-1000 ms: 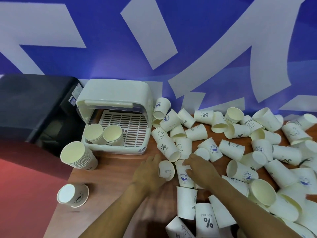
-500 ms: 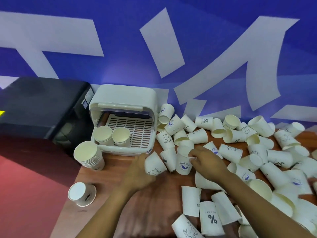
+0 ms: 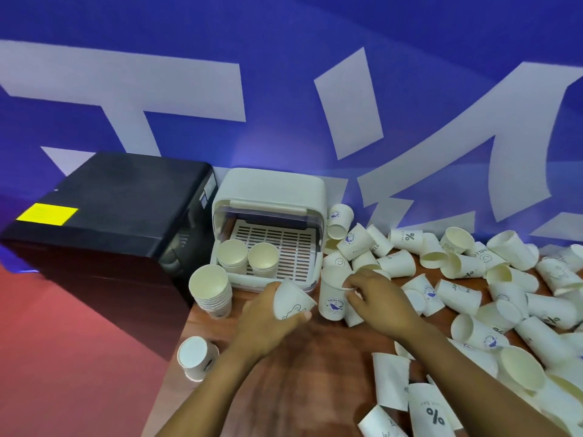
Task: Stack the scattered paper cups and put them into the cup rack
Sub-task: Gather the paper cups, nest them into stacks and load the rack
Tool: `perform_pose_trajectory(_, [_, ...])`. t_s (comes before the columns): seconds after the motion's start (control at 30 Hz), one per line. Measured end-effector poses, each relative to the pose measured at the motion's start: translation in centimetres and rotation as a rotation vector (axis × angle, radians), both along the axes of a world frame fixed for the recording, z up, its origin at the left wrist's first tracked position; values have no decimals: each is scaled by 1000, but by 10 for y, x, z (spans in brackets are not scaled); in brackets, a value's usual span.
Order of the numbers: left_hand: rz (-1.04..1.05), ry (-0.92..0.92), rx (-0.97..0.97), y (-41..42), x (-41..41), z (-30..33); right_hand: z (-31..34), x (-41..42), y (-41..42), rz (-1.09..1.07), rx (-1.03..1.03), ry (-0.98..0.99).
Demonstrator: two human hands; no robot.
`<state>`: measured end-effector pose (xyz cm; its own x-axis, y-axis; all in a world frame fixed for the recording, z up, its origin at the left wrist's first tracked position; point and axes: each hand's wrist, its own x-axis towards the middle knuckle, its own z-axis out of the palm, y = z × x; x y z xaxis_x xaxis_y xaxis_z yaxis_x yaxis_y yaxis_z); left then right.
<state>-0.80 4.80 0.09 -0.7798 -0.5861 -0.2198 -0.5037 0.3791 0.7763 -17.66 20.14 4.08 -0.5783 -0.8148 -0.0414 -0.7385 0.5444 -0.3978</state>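
My left hand point(image 3: 266, 320) grips a white paper cup point(image 3: 291, 299) tilted on its side, just in front of the white cup rack point(image 3: 268, 197). My right hand point(image 3: 377, 298) pinches the rim of an upright cup with a blue whale logo point(image 3: 332, 296) right beside it. Inside the rack stand two short cup stacks point(image 3: 233, 257) point(image 3: 263, 260) on the slatted floor. Several loose cups point(image 3: 467, 272) lie scattered across the wooden table point(image 3: 315, 373) to the right.
A tall stack of cups point(image 3: 211, 290) stands left of the rack near the table's left edge. A single cup point(image 3: 197, 357) lies at that edge. A black box point(image 3: 104, 216) sits left of the rack. A blue wall rises behind.
Both hands have moved toward the rack. The left hand has lifted and tilted its cup; the right hand now holds the whale-logo cup by its rim. The camera has shifted right.
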Motion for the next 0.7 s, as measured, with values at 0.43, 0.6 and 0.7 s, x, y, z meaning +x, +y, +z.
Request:
perform_pose_trajectory(0.43, [-30,161,-97,-100,22,67,9,28,-68,9,-26,45])
perform_pose_trajectory(0.6, [-11,151,-196,-134,14,73,6,31,-97,4,-6,8])
perform_pose_trajectory(0.7, [14,66,-243,-150,5,63,4,33,-114,-7,34,58])
